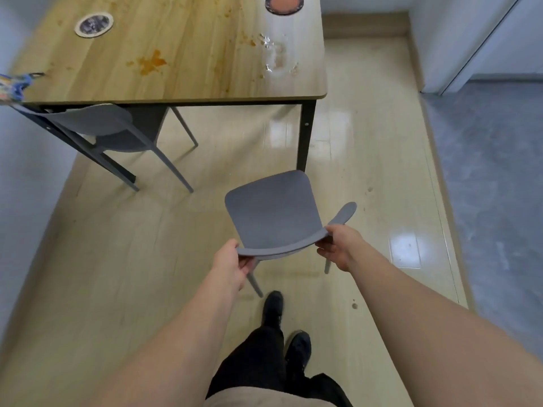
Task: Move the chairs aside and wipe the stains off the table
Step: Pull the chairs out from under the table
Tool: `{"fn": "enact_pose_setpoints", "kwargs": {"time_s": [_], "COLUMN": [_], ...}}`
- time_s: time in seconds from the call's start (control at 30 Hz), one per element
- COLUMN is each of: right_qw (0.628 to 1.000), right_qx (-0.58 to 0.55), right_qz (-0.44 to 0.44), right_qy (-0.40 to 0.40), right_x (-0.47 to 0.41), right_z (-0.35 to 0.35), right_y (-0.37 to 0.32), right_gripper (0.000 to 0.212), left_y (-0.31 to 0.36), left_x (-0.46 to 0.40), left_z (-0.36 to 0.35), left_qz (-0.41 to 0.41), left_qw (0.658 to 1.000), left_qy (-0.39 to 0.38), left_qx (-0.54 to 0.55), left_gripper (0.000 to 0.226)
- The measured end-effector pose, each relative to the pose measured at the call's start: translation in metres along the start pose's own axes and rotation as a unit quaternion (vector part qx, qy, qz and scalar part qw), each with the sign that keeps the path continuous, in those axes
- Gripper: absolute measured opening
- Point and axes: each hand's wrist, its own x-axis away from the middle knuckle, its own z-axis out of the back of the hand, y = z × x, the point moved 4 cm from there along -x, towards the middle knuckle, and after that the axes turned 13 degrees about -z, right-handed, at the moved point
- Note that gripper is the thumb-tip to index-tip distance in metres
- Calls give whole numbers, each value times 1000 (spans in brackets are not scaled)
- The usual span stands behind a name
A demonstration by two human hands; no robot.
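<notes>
Table stood ahead, top stained: orange splash mid-top, whitish smear near right edge. Two coasters at far side.

Second chair sat tucked under table's left end, untouched.

Grey chair was clear of table, near its right leg, backrest toward person. Step in hand: chair-moving, first of two.

Left hand gripped backrest's left end, fingers curled under. Right hand gripped right end likewise.

Next move, by judgement: set chair aside, release, pull out second chair. No cloth seen.
</notes>
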Motion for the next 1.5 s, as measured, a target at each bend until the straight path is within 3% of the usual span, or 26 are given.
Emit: {"fn": "enact_pose_setpoints", "kwargs": {"time_s": [0.1, 0.3, 0.47, 0.7, 0.93, 1.07, 1.3, 1.5], "right_qw": [1000, 999, 998, 997, 993, 991, 988, 983], "right_qx": [27, 37, -16, -48, -73, -91, -130, -163], "right_qz": [14, -25, -51, -59, -81, -85, -62, -66], "right_qy": [3, 28, 17, -27, -47, -58, -55, -62], "right_x": [-4, -12, -21, -23, -50, -68, -102, -138], "right_z": [-25, -66, -95, -139, -171, -200, -245, -266], "right_y": [-27, -81, -117, -160, -200, -226, -270, -296], "right_gripper": [23, 11, 7, 26, 8, 11, 26, 24], "left_y": [30, 74, 115, 186, 228, 252, 288, 302], "left_x": [-19, -53, -80, -112, -158, -195, -256, -306], "left_z": [-9, -36, -62, -85, -112, -123, -148, -170], "left_qz": [-30, -2, -4, -38, -60, -64, -57, -58], "left_qw": [999, 998, 1000, 999, 998, 998, 997, 997], "left_qy": [8, -43, -13, 22, 22, 8, -12, -28], "left_qx": [41, 50, 28, -8, -2, 15, 42, 52], "left_gripper": [35, 5, 17, 18, 13, 11, 35, 26]}}
